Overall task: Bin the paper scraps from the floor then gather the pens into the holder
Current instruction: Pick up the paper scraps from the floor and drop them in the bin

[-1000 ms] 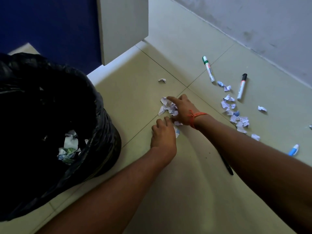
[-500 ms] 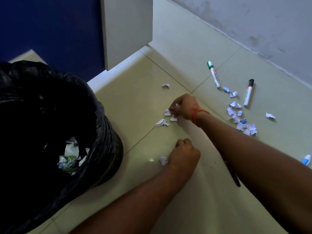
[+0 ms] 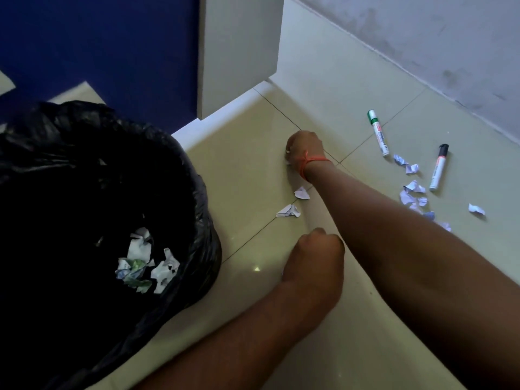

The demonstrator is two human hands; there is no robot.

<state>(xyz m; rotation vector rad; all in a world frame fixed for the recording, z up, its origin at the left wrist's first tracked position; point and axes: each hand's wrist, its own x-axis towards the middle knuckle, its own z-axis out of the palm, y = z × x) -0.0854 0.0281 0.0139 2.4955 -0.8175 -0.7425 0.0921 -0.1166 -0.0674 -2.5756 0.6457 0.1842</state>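
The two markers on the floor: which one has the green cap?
The green-capped marker, lying farther away, nearer the wall; the other marker has a black cap.

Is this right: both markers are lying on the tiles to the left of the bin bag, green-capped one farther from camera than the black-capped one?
Not quite. The head view shows the green-capped marker and the black-capped marker on the tiles to the right of the bin bag, past the right hand. The green one is indeed farther away.

Bin left, scraps inside. Two scraps between hands. Markers and scrap cluster right, near wall.
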